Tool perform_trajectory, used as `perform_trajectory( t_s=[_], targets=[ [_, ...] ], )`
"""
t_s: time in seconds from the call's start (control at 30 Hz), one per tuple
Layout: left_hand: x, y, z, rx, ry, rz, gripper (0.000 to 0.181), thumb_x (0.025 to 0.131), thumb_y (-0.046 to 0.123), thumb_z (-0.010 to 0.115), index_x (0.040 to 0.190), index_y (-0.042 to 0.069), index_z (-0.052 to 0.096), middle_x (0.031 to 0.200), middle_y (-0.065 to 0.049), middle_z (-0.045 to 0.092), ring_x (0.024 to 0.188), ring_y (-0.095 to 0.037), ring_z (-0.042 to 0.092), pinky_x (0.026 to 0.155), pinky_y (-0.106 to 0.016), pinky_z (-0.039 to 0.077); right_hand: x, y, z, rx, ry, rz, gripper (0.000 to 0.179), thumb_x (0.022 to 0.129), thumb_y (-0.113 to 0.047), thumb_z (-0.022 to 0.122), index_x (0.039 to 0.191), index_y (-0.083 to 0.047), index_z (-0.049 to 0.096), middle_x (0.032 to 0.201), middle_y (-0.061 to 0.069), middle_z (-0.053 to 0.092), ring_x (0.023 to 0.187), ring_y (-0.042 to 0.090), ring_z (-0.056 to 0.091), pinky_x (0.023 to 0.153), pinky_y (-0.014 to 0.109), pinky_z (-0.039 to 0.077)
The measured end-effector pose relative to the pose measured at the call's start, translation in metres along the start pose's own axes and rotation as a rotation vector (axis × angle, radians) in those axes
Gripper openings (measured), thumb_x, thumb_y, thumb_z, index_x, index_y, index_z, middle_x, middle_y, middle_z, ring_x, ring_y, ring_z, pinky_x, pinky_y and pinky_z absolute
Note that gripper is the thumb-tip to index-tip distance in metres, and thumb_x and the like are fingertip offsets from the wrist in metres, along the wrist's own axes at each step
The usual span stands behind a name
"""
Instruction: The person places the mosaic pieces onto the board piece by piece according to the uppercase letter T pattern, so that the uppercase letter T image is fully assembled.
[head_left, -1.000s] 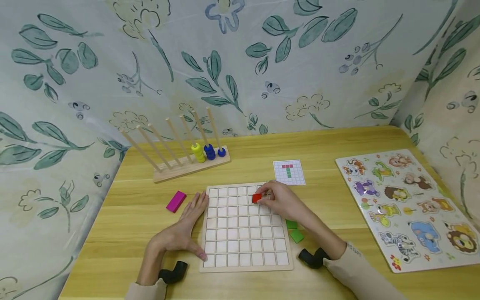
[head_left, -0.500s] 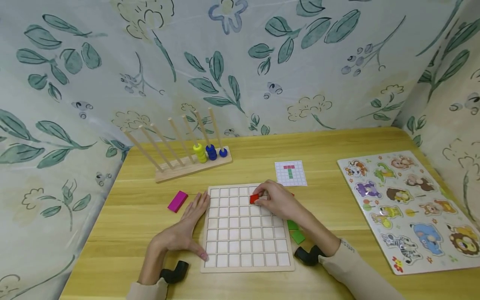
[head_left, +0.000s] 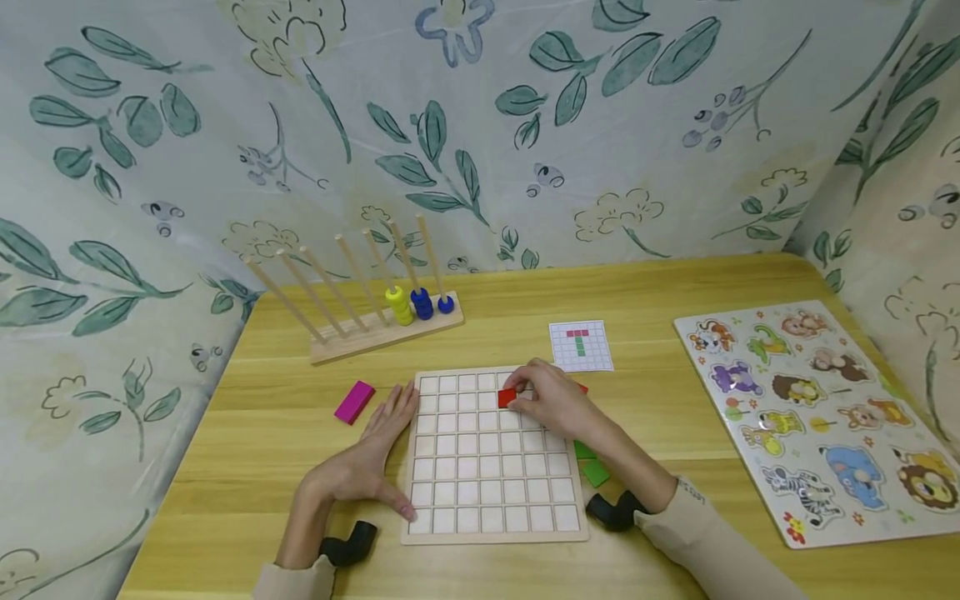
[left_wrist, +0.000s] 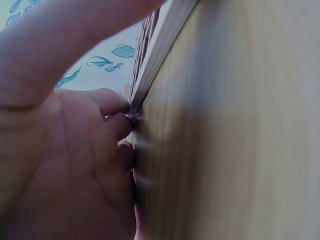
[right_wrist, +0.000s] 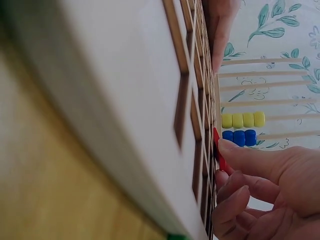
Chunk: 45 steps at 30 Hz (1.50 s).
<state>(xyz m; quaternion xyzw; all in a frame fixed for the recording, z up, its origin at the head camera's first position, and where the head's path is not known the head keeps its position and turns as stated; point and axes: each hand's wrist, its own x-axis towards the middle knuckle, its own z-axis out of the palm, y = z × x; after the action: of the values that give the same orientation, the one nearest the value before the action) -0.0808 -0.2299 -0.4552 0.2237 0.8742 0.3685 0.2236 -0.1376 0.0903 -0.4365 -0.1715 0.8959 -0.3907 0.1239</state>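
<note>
Facing leaf-printed fabric walls (head_left: 300, 125) at a wood-grain table (head_left: 247, 417), bracing the gridded board (head_left: 468, 493) with left hand (head_left: 356, 473), spread along the left edge and clasping nothing. Pinching with right hand (head_left: 553, 400), thumb to fingertips, the red tile (head_left: 507, 398), over the board's upper rows, right of centre; can't tell whether seated. Likely mid-placement; calls for squaring to one cell, pressing flat, then letting go.
</note>
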Motion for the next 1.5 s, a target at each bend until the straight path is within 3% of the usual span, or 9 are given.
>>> perform_trajectory(
  t_s=[0.4, 0.63, 0.9, 1.1, 1.23, 1.33, 1.4, 1.5],
  targets=[
    [0.000, 0.001, 0.000, -0.006, -0.001, 0.001, 0.156, 0.056, 0.035, 0.101, 0.166, 0.009, -0.007, 0.173, -0.011, -0.022, 0.159, -0.036, -0.024, 0.127, -0.065, -0.008, 0.001, 0.003, 0.002, 0.034, 0.049, -0.029, 0.019, 0.085, -0.009, 0.084, 0.103, -0.007, 0.078, 0.099, 0.007, 0.068, 0.075, 0.014, 0.051, 0.065, 0.023, 0.044],
    [0.000, 0.001, 0.000, -0.014, -0.005, 0.002, 0.156, 0.057, 0.035, 0.101, 0.166, 0.009, -0.007, 0.173, -0.011, -0.022, 0.159, -0.035, -0.024, 0.127, -0.064, -0.008, 0.001, 0.007, 0.004, 0.068, 0.078, -0.004, 0.020, 0.081, -0.009, 0.088, 0.100, -0.009, 0.083, 0.094, 0.006, 0.070, 0.080, 0.015, 0.056, 0.068, 0.025, 0.046],
    [0.000, 0.000, 0.000, -0.016, -0.002, 0.002, 0.156, 0.057, 0.035, 0.101, 0.166, 0.010, -0.007, 0.173, -0.010, -0.022, 0.159, -0.035, -0.024, 0.127, -0.064, -0.009, -0.001, 0.007, 0.000, 0.106, 0.049, -0.006, 0.023, 0.083, -0.009, 0.086, 0.106, -0.010, 0.083, 0.093, 0.007, 0.070, 0.079, 0.016, 0.052, 0.065, 0.024, 0.044],
    [-0.001, 0.000, -0.001, -0.024, -0.001, 0.007, 0.155, 0.057, 0.035, 0.101, 0.166, 0.010, -0.006, 0.173, -0.011, -0.021, 0.159, -0.036, -0.024, 0.127, -0.062, -0.010, -0.009, 0.015, -0.022, 0.091, 0.059, 0.002, 0.025, 0.091, -0.013, 0.079, 0.115, -0.009, 0.080, 0.090, 0.005, 0.064, 0.071, 0.018, 0.050, 0.059, 0.024, 0.042],
    [-0.003, 0.001, -0.001, -0.023, -0.002, -0.008, 0.157, 0.055, 0.036, 0.101, 0.166, 0.011, -0.006, 0.173, -0.010, -0.021, 0.159, -0.034, -0.023, 0.130, -0.040, -0.015, -0.021, 0.033, -0.044, 0.054, 0.122, 0.032, 0.024, 0.092, -0.013, 0.078, 0.116, -0.008, 0.079, 0.085, 0.006, 0.062, 0.066, 0.018, 0.046, 0.054, 0.022, 0.036],
    [-0.003, 0.001, -0.001, -0.023, 0.002, -0.008, 0.157, 0.055, 0.036, 0.101, 0.167, 0.011, -0.006, 0.173, -0.010, -0.021, 0.160, -0.034, -0.022, 0.130, -0.040, -0.015, -0.031, 0.047, -0.057, 0.051, 0.137, 0.081, 0.025, 0.092, -0.013, 0.077, 0.117, -0.007, 0.079, 0.084, 0.006, 0.061, 0.068, 0.018, 0.046, 0.054, 0.021, 0.034],
    [-0.003, 0.001, -0.001, -0.019, 0.003, -0.006, 0.157, 0.054, 0.037, 0.101, 0.167, 0.012, -0.006, 0.174, -0.009, -0.021, 0.160, -0.034, -0.022, 0.129, -0.032, -0.016, -0.037, 0.056, -0.063, 0.057, 0.132, 0.109, 0.026, 0.093, -0.014, 0.077, 0.118, -0.007, 0.078, 0.082, 0.006, 0.060, 0.069, 0.018, 0.047, 0.054, 0.020, 0.035],
    [-0.003, 0.001, -0.001, -0.021, 0.005, -0.003, 0.157, 0.054, 0.036, 0.101, 0.167, 0.012, -0.006, 0.173, -0.009, -0.021, 0.160, -0.034, -0.022, 0.130, -0.037, -0.015, -0.043, 0.066, -0.068, 0.062, 0.117, 0.143, 0.029, 0.092, -0.016, 0.078, 0.119, -0.007, 0.077, 0.078, 0.004, 0.057, 0.068, 0.016, 0.046, 0.054, 0.020, 0.034]
  ],
)
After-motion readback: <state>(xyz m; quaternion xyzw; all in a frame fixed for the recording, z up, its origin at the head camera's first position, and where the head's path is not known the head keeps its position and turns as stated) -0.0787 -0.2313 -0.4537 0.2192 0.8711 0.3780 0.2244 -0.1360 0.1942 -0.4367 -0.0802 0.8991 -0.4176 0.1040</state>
